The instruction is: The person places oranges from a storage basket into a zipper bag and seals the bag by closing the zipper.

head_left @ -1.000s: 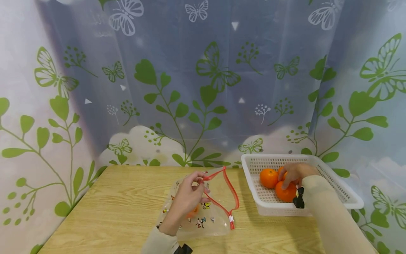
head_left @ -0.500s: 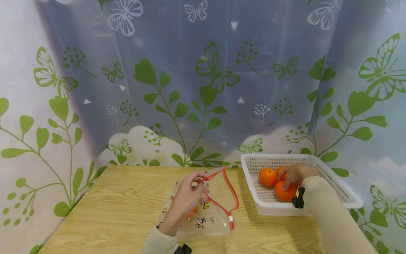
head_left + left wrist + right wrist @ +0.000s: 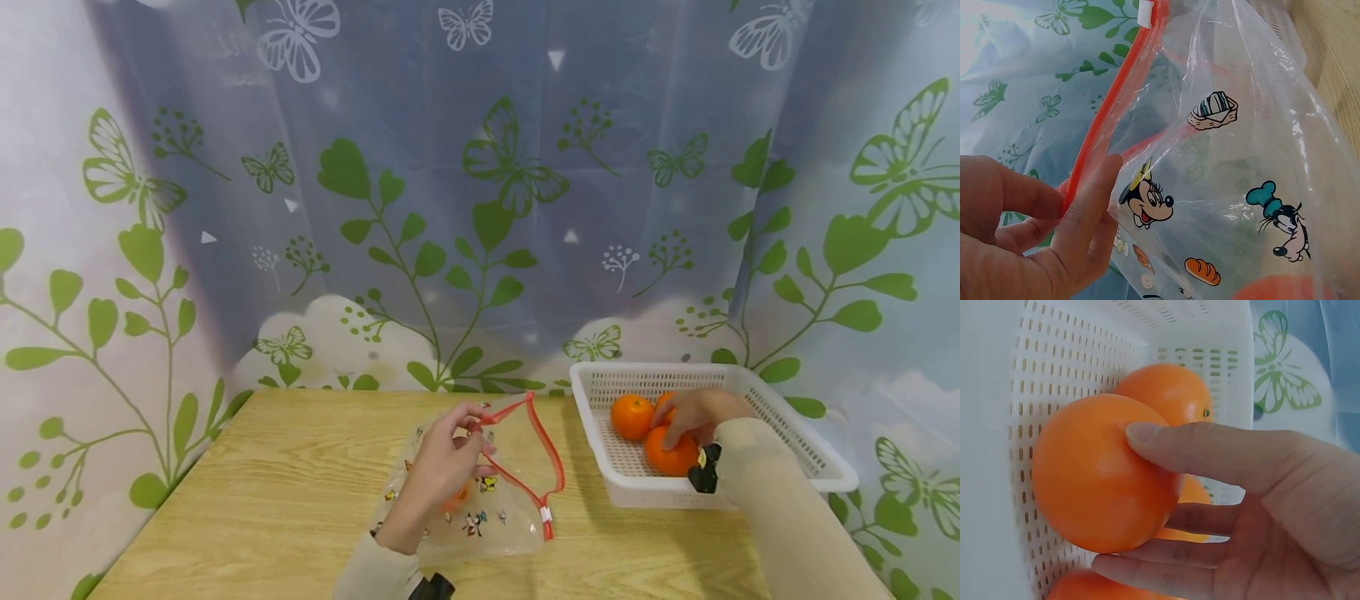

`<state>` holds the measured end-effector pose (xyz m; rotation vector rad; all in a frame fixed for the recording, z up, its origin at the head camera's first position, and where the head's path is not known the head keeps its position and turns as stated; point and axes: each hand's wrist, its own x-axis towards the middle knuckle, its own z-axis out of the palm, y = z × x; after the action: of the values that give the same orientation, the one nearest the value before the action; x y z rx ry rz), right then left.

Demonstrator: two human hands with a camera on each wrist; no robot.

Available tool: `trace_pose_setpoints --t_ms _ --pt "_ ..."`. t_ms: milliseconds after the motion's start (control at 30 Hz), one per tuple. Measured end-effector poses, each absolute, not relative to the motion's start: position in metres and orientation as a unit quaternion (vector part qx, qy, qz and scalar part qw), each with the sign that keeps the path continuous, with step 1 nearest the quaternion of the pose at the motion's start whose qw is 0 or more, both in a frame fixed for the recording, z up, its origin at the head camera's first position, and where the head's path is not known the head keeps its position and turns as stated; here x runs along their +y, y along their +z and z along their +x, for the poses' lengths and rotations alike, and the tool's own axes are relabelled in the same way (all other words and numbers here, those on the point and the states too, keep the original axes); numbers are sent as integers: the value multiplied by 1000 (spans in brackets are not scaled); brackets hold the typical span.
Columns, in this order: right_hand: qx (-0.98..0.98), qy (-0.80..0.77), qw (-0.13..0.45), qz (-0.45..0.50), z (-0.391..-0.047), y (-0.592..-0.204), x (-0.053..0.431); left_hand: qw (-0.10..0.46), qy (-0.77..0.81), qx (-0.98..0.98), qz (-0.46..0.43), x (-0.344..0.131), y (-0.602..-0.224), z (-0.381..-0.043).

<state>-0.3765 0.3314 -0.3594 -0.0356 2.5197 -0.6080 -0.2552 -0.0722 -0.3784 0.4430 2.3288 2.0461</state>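
My left hand (image 3: 442,467) pinches the red zip edge (image 3: 1110,106) of a clear plastic bag (image 3: 502,537) printed with cartoon figures. The bag's mouth gapes toward the basket, and a white slider (image 3: 547,515) sits at the zip's near end. An orange (image 3: 456,500) shows through the plastic, partly behind the left hand. Inside the white basket (image 3: 637,485), my right hand (image 3: 705,414) grips an orange (image 3: 1097,478), thumb on one side and fingers curled round the other. Another orange (image 3: 632,417) lies to its left, and more fruit is partly hidden behind the fingers.
Bag and basket stand on a wooden table (image 3: 285,475), the basket at the right with its slotted walls rising around the fruit. A patterned curtain (image 3: 420,208) with butterflies and leaves hangs behind the table and at both sides.
The orange under my right hand has shifted slightly left in the basket, along with the orange beside it. My left hand and the bag look the same.
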Motion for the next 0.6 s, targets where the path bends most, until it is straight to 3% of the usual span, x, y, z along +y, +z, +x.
trace_pose_setpoints --t_ms 600 --pt "941 -234 229 -87 -360 -345 312 0 646 749 148 -75 -379 -256"
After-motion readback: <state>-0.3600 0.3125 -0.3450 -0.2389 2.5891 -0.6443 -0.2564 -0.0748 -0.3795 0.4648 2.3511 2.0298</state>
